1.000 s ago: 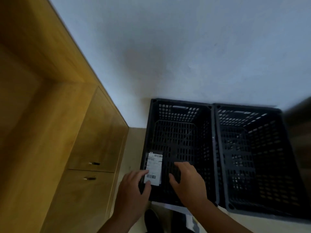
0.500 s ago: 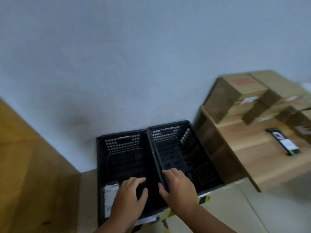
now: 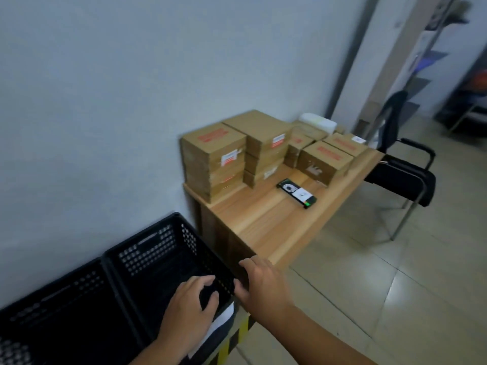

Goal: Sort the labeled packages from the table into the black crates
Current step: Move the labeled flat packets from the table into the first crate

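Both hands are empty here. The left hand (image 3: 189,306) hangs over the near right corner of the right-hand black crate (image 3: 158,248), fingers loosely bent, gripping nothing. The right hand (image 3: 263,283) floats just beside that crate's right rim, close to the tabletop's (image 3: 263,227) near corner, fingers relaxed and free. A second black crate (image 3: 52,312) sits touching it on the left. The labeled cardboard packages (image 3: 213,159) are stacked along the tabletop's wall-side edge, with the tallest stack at the corner nearest the crates. A black handheld device (image 3: 296,193) lies mid-tabletop, just in front of them. A black chair (image 3: 403,175) stands beyond the far end.
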Tool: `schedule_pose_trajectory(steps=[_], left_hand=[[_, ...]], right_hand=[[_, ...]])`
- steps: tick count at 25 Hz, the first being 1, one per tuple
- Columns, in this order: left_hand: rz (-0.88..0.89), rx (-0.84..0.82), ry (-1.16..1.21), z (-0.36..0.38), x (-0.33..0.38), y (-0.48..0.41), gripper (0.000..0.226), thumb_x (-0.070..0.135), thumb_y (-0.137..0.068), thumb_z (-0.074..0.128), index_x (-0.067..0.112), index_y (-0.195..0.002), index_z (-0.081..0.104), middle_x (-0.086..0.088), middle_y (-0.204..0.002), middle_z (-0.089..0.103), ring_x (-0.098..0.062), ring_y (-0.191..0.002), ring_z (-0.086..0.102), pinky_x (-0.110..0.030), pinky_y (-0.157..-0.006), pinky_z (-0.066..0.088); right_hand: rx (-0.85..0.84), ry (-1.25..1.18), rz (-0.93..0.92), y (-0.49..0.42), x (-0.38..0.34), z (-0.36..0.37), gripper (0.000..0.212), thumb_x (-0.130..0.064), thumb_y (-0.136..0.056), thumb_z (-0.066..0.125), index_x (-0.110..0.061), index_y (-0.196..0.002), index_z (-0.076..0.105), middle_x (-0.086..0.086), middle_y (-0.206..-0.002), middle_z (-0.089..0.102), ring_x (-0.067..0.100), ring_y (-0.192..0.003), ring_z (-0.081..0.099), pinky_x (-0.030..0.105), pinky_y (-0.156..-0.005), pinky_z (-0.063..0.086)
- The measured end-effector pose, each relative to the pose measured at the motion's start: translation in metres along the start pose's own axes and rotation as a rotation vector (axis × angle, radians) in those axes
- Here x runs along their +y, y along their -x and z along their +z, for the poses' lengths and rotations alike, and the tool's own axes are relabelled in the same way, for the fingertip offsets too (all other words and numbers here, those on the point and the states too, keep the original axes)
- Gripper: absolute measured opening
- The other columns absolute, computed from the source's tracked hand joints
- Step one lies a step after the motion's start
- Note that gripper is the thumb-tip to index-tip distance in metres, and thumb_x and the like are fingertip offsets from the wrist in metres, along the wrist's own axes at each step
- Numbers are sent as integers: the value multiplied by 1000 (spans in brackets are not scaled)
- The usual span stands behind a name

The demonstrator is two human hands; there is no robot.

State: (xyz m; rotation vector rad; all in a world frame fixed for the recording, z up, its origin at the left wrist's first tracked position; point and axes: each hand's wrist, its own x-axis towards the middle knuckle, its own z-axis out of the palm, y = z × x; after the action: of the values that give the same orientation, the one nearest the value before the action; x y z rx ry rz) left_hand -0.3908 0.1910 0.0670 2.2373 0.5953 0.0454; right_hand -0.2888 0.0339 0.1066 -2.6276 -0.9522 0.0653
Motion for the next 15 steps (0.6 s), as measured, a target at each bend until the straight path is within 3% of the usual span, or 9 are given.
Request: schedule_pose_trajectory(steps=[8, 15], left_hand=[[17, 4, 39, 108, 167, -85, 22, 45, -98, 57, 50, -119, 53, 36, -111, 51, 6, -115, 48, -22, -96, 42], [48, -32, 76, 159, 230, -183, 29, 41, -96, 57, 48, -124, 56, 31, -123, 55, 1, -122, 50, -37, -108, 44]], right_hand=[[48, 31, 157, -28, 191, -90, 39, -46, -98, 50, -29, -133, 57, -9, -126, 60, 12, -117, 58, 30, -88, 50], [44, 63, 208, -88, 285, -112, 37, -47, -98, 49, -29, -130, 57, -10, -125, 60, 12, -117, 57, 28, -85, 47]])
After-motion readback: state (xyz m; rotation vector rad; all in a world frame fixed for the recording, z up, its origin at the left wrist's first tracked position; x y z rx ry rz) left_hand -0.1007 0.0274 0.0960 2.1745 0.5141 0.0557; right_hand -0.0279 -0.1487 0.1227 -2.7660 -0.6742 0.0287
